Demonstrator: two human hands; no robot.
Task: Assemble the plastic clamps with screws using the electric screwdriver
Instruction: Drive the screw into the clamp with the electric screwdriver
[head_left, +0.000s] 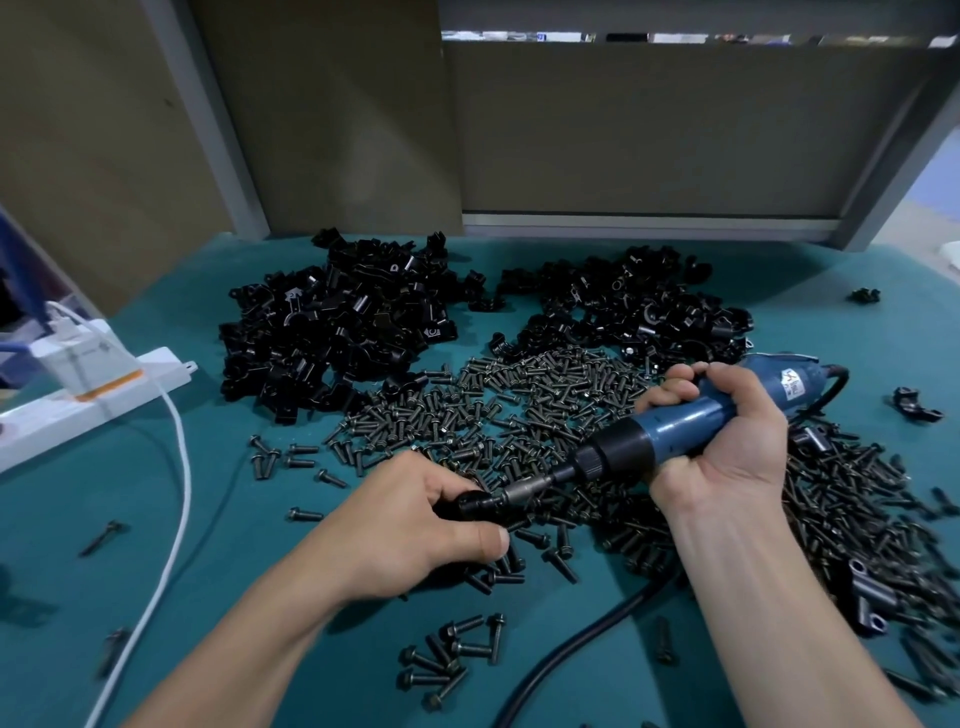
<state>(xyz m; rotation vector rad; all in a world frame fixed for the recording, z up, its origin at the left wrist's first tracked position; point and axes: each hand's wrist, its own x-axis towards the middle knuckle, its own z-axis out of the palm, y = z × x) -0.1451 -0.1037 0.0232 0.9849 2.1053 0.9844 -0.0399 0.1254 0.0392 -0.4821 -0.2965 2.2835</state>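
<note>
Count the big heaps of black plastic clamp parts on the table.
2. The left heap lies at the back, left of centre; the right heap lies beside it, behind the screws. None seems hidden.

- The left grip (431, 525) pinches a black plastic clamp (475, 505) between its thumb and curled fingers, low over the green worktop (208, 519).
- The right grip (727, 441) wraps the blue electric screwdriver (670, 426), whose bit slants down onto the clamp.
- Loose screws (519, 395) lie beneath and beyond both grips.
- Two heaps of black clamp parts (337, 322) sit farther beyond.
- A white power strip (93, 395) lies well left of the left grip.
</note>
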